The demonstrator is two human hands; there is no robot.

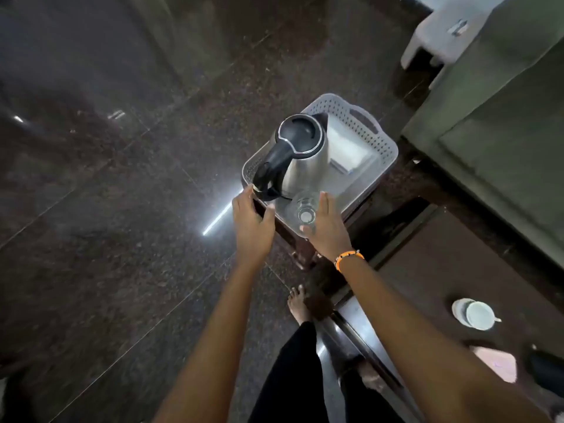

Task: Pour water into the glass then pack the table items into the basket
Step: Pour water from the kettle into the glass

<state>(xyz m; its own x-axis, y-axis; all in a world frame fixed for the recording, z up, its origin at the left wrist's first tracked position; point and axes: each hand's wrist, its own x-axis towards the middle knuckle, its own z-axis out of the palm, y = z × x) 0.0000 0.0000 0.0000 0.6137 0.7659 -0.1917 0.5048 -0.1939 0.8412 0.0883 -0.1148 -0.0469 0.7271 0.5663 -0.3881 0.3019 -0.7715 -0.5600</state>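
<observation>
A steel kettle with a black lid and handle stands in a grey perforated basket on a small dark stool. A clear glass stands upright in the basket's near corner, in front of the kettle. A folded white cloth lies in the basket behind the kettle. My left hand is at the basket's near left rim, fingers curved and apart, just below the kettle's handle. My right hand sits beside the glass on its right, fingers spread, thumb under the glass; whether it touches the glass is unclear.
A dark wooden table at the right carries a white cup on a saucer and a pink object. A green sofa and a grey plastic stool stand behind. Polished dark stone floor lies to the left. My bare foot is by the stool.
</observation>
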